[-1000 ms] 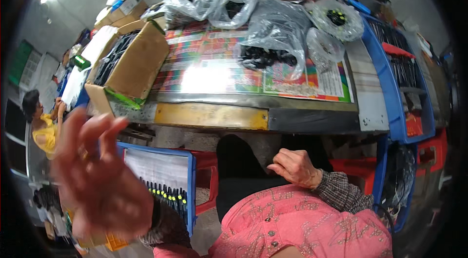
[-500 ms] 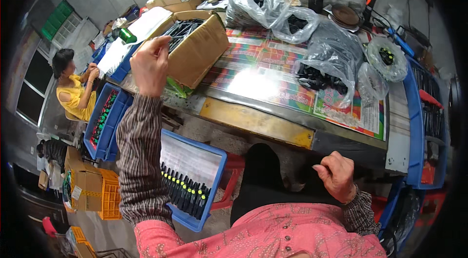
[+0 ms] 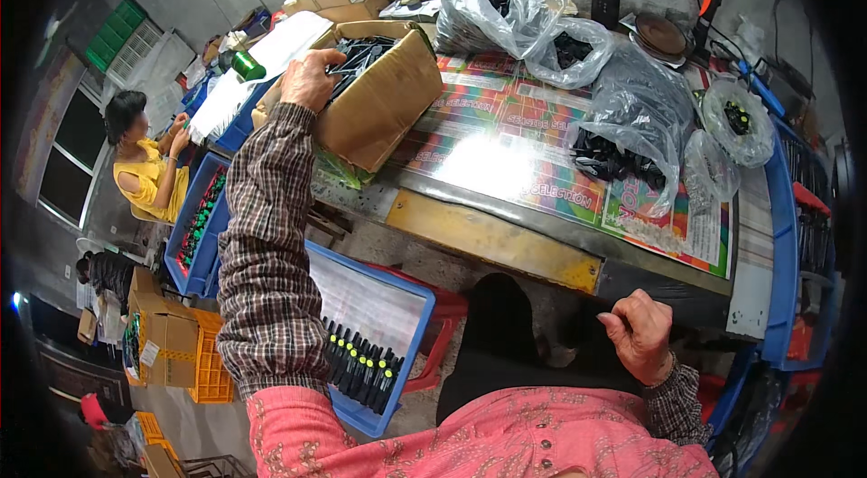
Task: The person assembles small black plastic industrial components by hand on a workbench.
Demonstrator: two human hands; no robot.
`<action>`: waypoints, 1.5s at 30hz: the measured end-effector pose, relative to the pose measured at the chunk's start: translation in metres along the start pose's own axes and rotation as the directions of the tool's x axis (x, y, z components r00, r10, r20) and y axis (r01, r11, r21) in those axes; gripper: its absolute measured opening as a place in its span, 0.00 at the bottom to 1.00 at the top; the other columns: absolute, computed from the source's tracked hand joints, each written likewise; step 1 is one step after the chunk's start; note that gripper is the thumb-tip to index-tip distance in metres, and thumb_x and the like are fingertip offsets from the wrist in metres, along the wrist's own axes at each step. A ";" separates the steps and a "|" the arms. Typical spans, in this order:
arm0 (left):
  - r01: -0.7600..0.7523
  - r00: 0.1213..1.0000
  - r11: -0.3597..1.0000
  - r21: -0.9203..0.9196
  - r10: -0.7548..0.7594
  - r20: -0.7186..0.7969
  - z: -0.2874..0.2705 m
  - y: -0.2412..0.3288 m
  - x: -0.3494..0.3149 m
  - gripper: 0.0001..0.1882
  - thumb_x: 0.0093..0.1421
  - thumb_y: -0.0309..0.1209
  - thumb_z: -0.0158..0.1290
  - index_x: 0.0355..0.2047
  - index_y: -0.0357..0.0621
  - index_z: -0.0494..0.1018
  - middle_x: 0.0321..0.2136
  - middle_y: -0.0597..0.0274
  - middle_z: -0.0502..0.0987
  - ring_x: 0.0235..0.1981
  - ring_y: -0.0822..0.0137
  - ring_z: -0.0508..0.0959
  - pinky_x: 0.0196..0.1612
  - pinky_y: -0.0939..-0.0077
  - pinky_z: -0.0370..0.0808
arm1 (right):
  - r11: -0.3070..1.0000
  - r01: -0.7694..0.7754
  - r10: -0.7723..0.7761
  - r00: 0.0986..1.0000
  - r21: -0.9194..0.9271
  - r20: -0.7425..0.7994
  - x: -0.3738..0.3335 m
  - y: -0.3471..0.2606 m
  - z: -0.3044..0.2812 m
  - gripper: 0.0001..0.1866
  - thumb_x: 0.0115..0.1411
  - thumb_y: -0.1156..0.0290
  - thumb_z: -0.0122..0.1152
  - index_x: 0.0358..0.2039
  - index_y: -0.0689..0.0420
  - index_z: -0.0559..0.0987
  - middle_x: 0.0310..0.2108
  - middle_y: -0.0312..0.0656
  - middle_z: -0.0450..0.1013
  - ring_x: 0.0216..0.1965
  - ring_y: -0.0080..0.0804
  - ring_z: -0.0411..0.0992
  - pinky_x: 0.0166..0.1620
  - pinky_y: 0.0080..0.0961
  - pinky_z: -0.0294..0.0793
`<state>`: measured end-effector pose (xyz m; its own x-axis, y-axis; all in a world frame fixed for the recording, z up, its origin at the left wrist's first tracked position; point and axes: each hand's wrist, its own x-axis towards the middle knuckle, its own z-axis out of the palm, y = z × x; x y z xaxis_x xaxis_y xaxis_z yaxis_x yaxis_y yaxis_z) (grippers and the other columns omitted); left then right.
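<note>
My left hand (image 3: 310,81) reaches over the near left edge of a cardboard box (image 3: 384,108). Its fingers are bent inward, and their tips meet the thin black stick-like parts (image 3: 366,54) piled inside; they look closed on one, partly hidden. Above my lap, to the right, my right hand (image 3: 639,334) is curled with the thumb on the near side. Whatever its fingers hold, if anything, is out of sight. Below my left forearm, a blue tray (image 3: 420,315) carries a row of black pen-like pieces (image 3: 364,365) with yellow-green spots.
Clear plastic bags (image 3: 632,99) of black parts stand on the paper-covered table (image 3: 488,153). A blue bin (image 3: 784,252) flanks its right end. A red stool (image 3: 442,334) is beneath the tray. At far left, a person in yellow (image 3: 149,171) sits by a blue crate (image 3: 194,234).
My left hand has moved slightly right and down, from above the box's edge to the black parts inside. My right hand keeps its curled pose. The whole view has shifted a little.
</note>
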<state>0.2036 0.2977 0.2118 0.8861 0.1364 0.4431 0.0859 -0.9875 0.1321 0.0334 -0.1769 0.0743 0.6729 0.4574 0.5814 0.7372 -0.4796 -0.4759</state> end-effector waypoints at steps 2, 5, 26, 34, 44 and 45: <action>-0.053 0.998 0.998 0.036 0.052 0.044 0.004 -0.008 0.015 0.16 0.47 0.27 0.58 0.40 0.51 0.78 0.38 0.52 0.79 0.43 0.55 0.77 0.49 0.66 0.71 | 1.000 -0.004 0.004 1.000 0.002 0.001 0.000 0.000 0.001 0.12 0.46 0.76 0.67 0.24 0.58 0.70 0.17 0.40 0.63 0.15 0.36 0.65 0.19 0.29 0.63; -0.082 0.996 0.993 0.090 0.080 0.028 0.011 -0.021 0.029 0.20 0.47 0.25 0.56 0.44 0.49 0.76 0.39 0.54 0.79 0.38 0.60 0.79 0.46 0.69 0.74 | 1.000 -0.017 0.017 1.000 0.003 0.008 -0.001 0.001 0.001 0.11 0.46 0.76 0.67 0.24 0.58 0.70 0.17 0.40 0.63 0.15 0.37 0.65 0.19 0.30 0.63; 0.094 0.979 0.972 0.215 -0.129 0.157 0.011 -0.083 0.021 0.35 0.40 0.33 0.56 0.54 0.42 0.68 0.49 0.46 0.72 0.51 0.55 0.73 0.56 0.70 0.68 | 0.993 -0.091 0.089 0.996 0.075 0.018 -0.001 0.010 0.002 0.12 0.51 0.69 0.65 0.23 0.57 0.69 0.16 0.38 0.64 0.15 0.35 0.63 0.19 0.29 0.60; 0.096 0.962 0.969 0.227 -0.149 0.229 0.006 -0.107 0.022 0.42 0.34 0.37 0.59 0.54 0.37 0.67 0.35 0.49 0.75 0.38 0.55 0.76 0.42 0.69 0.72 | 0.996 -0.083 0.083 0.997 0.032 0.008 -0.003 0.009 0.004 0.12 0.52 0.68 0.64 0.23 0.57 0.69 0.16 0.38 0.63 0.15 0.34 0.63 0.19 0.28 0.60; 0.194 0.862 0.926 0.323 -0.318 0.394 -0.002 -0.081 0.031 0.31 0.35 0.36 0.60 0.41 0.34 0.72 0.41 0.42 0.75 0.46 0.51 0.74 0.49 0.67 0.71 | 0.995 -0.093 0.093 0.996 0.030 -0.008 -0.005 0.009 0.006 0.12 0.53 0.67 0.63 0.23 0.57 0.69 0.15 0.38 0.63 0.14 0.34 0.62 0.19 0.29 0.60; 0.182 0.867 0.921 0.343 -0.315 0.385 -0.002 -0.079 0.031 0.29 0.35 0.36 0.60 0.40 0.33 0.73 0.39 0.42 0.75 0.44 0.51 0.75 0.48 0.67 0.72 | 0.995 -0.092 0.092 0.996 0.031 -0.010 -0.006 0.010 0.006 0.12 0.53 0.67 0.64 0.23 0.57 0.69 0.15 0.38 0.63 0.14 0.34 0.62 0.19 0.28 0.60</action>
<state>0.2236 0.3799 0.2174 0.9171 0.3986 0.0009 0.3966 -0.9123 -0.1022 0.0372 -0.1798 0.0626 0.7374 0.4040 0.5413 0.6738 -0.4961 -0.5476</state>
